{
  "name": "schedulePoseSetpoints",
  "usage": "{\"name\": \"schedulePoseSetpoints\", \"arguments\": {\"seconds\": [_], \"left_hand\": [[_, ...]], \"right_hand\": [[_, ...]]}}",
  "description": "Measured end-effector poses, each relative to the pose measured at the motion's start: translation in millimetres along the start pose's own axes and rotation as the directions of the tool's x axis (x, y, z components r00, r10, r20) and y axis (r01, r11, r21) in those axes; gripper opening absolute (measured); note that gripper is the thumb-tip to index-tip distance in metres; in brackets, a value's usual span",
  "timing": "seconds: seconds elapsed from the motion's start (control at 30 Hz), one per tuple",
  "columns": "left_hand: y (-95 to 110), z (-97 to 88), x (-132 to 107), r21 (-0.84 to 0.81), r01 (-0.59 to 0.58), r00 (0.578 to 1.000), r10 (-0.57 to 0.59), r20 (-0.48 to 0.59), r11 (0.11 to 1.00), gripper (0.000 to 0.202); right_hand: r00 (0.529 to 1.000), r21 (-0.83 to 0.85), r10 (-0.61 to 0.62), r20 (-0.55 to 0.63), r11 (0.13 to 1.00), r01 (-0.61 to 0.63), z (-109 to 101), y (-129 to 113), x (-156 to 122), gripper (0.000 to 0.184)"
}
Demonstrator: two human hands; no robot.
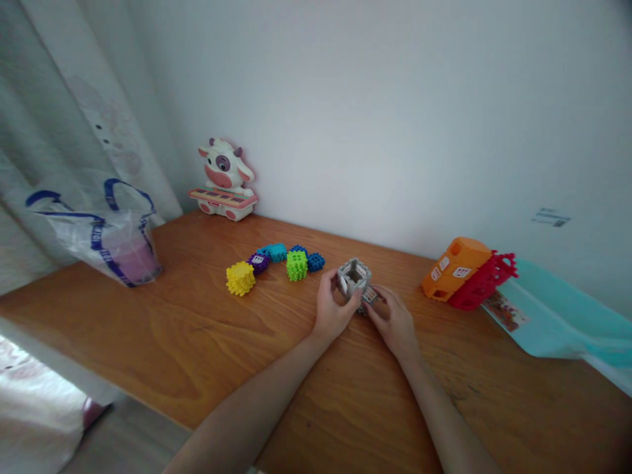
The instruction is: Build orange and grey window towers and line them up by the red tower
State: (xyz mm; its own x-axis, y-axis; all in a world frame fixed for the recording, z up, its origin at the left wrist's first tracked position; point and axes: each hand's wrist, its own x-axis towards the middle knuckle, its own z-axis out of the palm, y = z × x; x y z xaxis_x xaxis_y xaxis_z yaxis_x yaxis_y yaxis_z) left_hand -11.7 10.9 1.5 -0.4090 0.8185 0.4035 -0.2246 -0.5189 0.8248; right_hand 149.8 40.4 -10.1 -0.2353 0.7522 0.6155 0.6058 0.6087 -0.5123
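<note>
- Left hand (pixel 332 306): fingers curl around the side of a hollow grey plastic cube (pixel 354 276), holding it up just above the wood.
- Right hand (pixel 392 322): fingertips pinch a small window-printed tile (pixel 369 295), pressed against the cube's lower corner. Whether it is locked on, I cannot tell.
- Both hands sit close together, meeting at the cube, which stays between them over a wooden table (pixel 148 342) with warm, streaky grain.
- Progress: the cube stands as an open-walled box with latticed edges. Other pieces lie unjoined.
- Beyond the hands, a loose row of bristly interlocking blocks: yellow block (pixel 240 278), purple block (pixel 259 263), teal block (pixel 274 252), green block (pixel 297 265), blue block (pixel 316 262).
- Right of the right hand: orange house-shaped piece (pixel 451 268) leaning on red latticed piece (pixel 486 282).
- Far beyond the hands: cow keyboard toy (pixel 224 181). Far left of them: clear plastic bag (pixel 106 243) with blue handles.
</note>
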Motion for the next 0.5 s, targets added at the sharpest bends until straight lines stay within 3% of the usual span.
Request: {"name": "schedulePoseSetpoints", "arguments": {"seconds": [0.1,0.2,0.33,0.4,0.5], "left_hand": [[4.3,-1.6,-4.7,0.106,-0.074,0.994,0.066,0.085,0.992,0.056],[8.4,-3.0,-9.1,0.183,-0.183,0.968,0.144,0.204,0.966,0.058],[4.4,-1.4,-17.1,0.166,-0.236,0.921,0.166,0.352,0.957,0.066],[-1.1,0.8,-22.6,0.126,-0.19,0.908,0.125,0.401,0.974,0.07],[-7.3,4.2,-30.4,0.041,-0.086,0.885,0.058,0.462,0.995,0.069]], "right_hand": [[0.995,0.079,0.057,-0.082,0.996,-0.051,-4.5,-1.3,-2.7,0.041],[0.953,0.241,0.256,-0.161,0.947,-0.213,-9.4,1.1,-9.2,0.046],[0.773,0.524,0.614,-0.159,0.716,-0.461,-15.1,9.2,-17.0,0.056],[0.692,0.634,0.701,-0.171,0.616,-0.468,-16.7,13.3,-17.9,0.056],[0.632,0.744,0.74,-0.229,0.551,-0.377,-16.8,17.1,-17.2,0.049]]}}
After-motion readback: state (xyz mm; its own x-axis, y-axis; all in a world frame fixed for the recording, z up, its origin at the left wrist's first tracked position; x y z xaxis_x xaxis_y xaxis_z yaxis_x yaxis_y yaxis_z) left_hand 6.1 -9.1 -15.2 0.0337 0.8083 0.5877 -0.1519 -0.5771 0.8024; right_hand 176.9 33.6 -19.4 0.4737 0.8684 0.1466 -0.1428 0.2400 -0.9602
